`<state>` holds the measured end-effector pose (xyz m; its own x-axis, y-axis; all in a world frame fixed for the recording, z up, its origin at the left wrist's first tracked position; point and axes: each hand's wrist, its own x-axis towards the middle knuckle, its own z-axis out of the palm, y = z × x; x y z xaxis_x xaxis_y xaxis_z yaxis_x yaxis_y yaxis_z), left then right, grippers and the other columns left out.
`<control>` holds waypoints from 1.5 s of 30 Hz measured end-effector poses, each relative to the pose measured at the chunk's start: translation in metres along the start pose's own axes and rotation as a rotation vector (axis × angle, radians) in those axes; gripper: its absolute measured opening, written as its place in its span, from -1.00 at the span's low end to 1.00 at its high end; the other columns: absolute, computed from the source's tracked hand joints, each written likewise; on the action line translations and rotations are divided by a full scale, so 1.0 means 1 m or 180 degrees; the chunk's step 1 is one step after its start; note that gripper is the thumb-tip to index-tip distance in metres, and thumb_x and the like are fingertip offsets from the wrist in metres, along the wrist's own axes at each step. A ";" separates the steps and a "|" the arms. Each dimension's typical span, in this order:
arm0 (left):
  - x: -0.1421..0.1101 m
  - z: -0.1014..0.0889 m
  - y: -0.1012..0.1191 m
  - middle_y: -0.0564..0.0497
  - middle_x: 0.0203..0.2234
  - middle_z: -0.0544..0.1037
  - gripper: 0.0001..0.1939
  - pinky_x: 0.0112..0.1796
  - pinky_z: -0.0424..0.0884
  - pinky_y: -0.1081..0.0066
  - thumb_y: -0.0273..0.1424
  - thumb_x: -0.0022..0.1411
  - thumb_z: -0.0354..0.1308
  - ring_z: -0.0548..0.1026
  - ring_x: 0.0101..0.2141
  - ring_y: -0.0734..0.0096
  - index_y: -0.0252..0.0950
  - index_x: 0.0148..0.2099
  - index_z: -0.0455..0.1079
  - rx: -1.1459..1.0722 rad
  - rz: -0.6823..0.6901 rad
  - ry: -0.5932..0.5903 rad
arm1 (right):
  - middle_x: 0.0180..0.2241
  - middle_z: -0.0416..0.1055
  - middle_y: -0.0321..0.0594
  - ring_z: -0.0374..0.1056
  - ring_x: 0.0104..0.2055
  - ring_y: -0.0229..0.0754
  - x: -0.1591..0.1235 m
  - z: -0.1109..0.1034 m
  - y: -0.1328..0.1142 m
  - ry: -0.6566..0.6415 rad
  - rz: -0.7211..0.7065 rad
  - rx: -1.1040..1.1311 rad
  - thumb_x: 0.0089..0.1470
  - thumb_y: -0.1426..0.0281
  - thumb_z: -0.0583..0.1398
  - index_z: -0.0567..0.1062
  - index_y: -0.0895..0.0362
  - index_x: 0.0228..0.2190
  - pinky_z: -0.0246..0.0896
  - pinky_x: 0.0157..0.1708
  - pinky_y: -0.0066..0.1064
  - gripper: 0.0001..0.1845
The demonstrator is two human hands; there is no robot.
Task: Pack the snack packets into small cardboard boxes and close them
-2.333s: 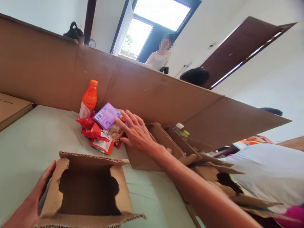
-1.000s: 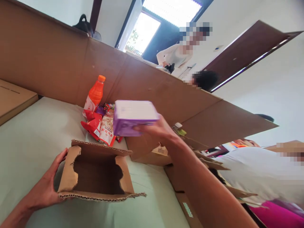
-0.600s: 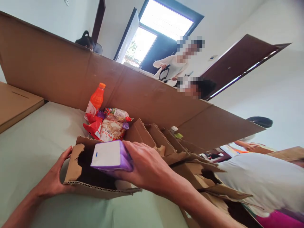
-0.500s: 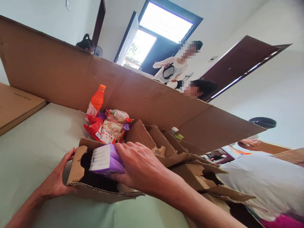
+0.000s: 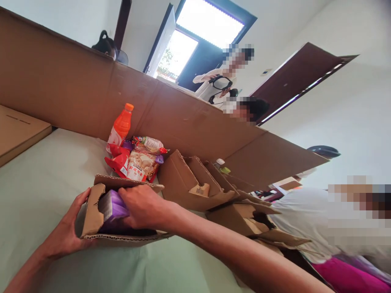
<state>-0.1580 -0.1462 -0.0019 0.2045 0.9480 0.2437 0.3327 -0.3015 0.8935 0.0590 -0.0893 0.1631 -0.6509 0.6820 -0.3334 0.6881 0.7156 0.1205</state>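
Observation:
My left hand [image 5: 64, 232] grips the left end of a small open cardboard box [image 5: 93, 217], thumb along the near side and fingers at the far corner. Inside the box's opening, my right hand [image 5: 146, 207] is closed around a purple tissue pack [image 5: 117, 204] with a pale end. The pack sits mostly below the rim; its lower part is hidden by the walls. Just behind the box lie a brown-and-white nut snack bag [image 5: 140, 165] and a red packet [image 5: 118, 161]. An orange drink bottle [image 5: 122, 124] stands beyond them.
Open cardboard boxes [image 5: 180, 179] stand to the right, with more [image 5: 241, 215] nearer me. A tall cardboard partition [image 5: 198, 130] runs behind everything. A flat carton [image 5: 23, 132] lies at left on the pale green cloth [image 5: 70, 154]. A person in a light shirt [image 5: 299, 215] is at right.
My right hand has lowered the tissue pack from above the rim down into the box. The left hand keeps its hold on the box. The view has shifted slightly.

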 end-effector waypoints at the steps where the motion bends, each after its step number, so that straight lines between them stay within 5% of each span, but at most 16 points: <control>1: 0.000 0.000 -0.001 -0.13 0.43 0.01 0.10 0.29 0.15 -0.13 0.03 0.12 0.32 0.11 0.36 -0.22 -0.01 0.49 -0.26 0.0009 -0.0004 -0.0004 | -0.25 0.60 0.03 0.55 -0.24 0.09 0.005 0.007 0.002 -0.0094 -0.0094 -0.0063 0.01 0.21 0.31 0.52 0.25 -0.14 0.33 -0.34 -0.27 -0.56; 10: 0.000 0.001 0.001 -0.11 0.43 0.01 0.10 0.31 0.13 -0.09 0.07 0.09 0.32 0.11 0.36 -0.20 0.00 0.49 -0.21 0.0008 -0.0044 -0.0004 | -0.16 0.60 0.09 0.56 -0.18 0.11 0.011 0.031 0.003 -0.0290 -0.0083 -0.0008 0.03 0.25 0.33 0.53 0.28 -0.06 0.42 -0.27 -0.23 -0.53; 14: 0.000 -0.001 0.001 -0.11 0.43 0.02 0.10 0.29 0.14 -0.18 0.04 0.08 0.35 0.13 0.34 -0.25 0.03 0.48 -0.19 -0.0032 -0.0079 -0.0025 | -0.16 0.61 0.07 0.57 -0.15 0.13 0.013 0.029 0.004 -0.0543 -0.0260 0.0189 0.07 0.18 0.33 0.54 0.26 -0.06 0.43 -0.21 -0.21 -0.51; 23: 0.004 -0.004 0.001 -0.10 0.43 0.05 0.14 0.27 0.17 -0.19 0.18 0.02 0.32 0.14 0.34 -0.27 0.08 0.48 -0.20 -0.0138 -0.0021 -0.0014 | -0.13 0.60 0.12 0.56 -0.11 0.15 0.020 0.030 0.004 -0.0166 -0.0353 0.0144 0.10 0.15 0.32 0.52 0.31 -0.03 0.43 -0.21 -0.21 -0.46; 27: -0.004 -0.003 0.017 -0.12 0.45 0.00 0.02 0.24 0.20 -0.25 0.11 0.16 0.24 0.12 0.36 -0.26 0.07 0.48 -0.23 0.0410 -0.0032 0.0152 | -0.06 0.57 0.12 0.54 -0.07 0.14 0.007 0.016 0.014 -0.0212 -0.0478 0.0304 0.11 0.26 0.33 0.51 0.31 0.00 0.44 -0.15 -0.20 -0.50; 30: -0.018 0.001 0.043 -0.07 0.45 0.00 -0.16 0.25 0.21 -0.22 -0.08 0.32 0.14 0.06 0.39 -0.16 0.06 0.48 -0.20 0.1079 0.0202 0.0617 | 0.08 0.50 0.03 0.46 0.09 0.06 -0.034 0.007 0.033 0.0563 -0.0436 0.0828 0.20 0.32 0.27 0.46 0.22 0.11 0.37 0.06 -0.18 -0.53; 33: -0.026 0.004 0.065 -0.08 0.41 0.12 -0.24 0.24 0.30 -0.04 -0.18 0.34 0.11 0.16 0.36 -0.05 -0.03 0.48 -0.10 0.1380 0.0687 0.0742 | 0.16 0.44 -0.03 0.35 0.22 0.02 -0.083 0.020 0.055 0.1488 -0.0200 0.1248 0.26 0.19 0.22 0.42 0.12 0.17 0.23 0.22 -0.09 -0.49; 36: -0.019 0.009 0.071 -0.08 0.19 0.47 -0.30 0.11 0.49 0.12 -0.16 0.35 0.10 0.47 0.16 0.08 -0.04 0.45 -0.02 0.1445 0.0743 0.0800 | 0.22 0.37 0.02 0.30 0.26 0.07 -0.111 0.056 0.066 0.1610 -0.0041 0.1451 0.16 0.03 0.27 0.32 0.08 0.25 0.24 0.22 -0.03 -0.27; 40: 0.000 0.017 0.070 -0.02 -0.05 0.61 -0.37 -0.08 0.60 0.22 -0.13 0.37 0.09 0.61 -0.05 0.17 -0.03 0.41 0.06 0.1535 0.0392 0.1243 | 0.20 0.40 -0.02 0.44 0.10 0.01 -0.105 0.102 0.068 0.1569 0.0257 0.1813 0.20 0.18 0.25 0.26 0.02 0.29 0.37 0.09 -0.06 -0.32; 42: 0.007 0.020 0.072 -0.07 0.07 0.53 -0.40 0.01 0.55 0.13 -0.14 0.37 0.09 0.58 -0.02 0.15 -0.03 0.39 0.09 0.1677 0.0486 0.1387 | 0.20 0.38 -0.03 0.46 0.07 0.00 -0.096 0.110 0.070 0.1957 0.0440 0.1822 0.22 0.20 0.22 0.26 -0.01 0.28 0.37 0.08 -0.03 -0.35; 45: 0.010 0.023 0.075 -0.11 0.22 0.36 -0.43 0.13 0.45 -0.02 -0.20 0.38 0.08 0.47 0.13 0.05 -0.02 0.38 0.10 0.1889 0.0692 0.1373 | 0.28 0.26 0.04 0.26 0.26 0.14 -0.084 0.104 0.074 0.2811 0.0553 0.1466 0.25 0.10 0.17 0.11 0.00 0.35 0.23 0.18 0.11 -0.26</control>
<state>-0.1101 -0.1615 0.0592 -0.0152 0.7801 0.6254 0.7898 -0.3742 0.4860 0.1983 -0.1092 0.1024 -0.4060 0.7724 0.4884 0.7313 0.5951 -0.3333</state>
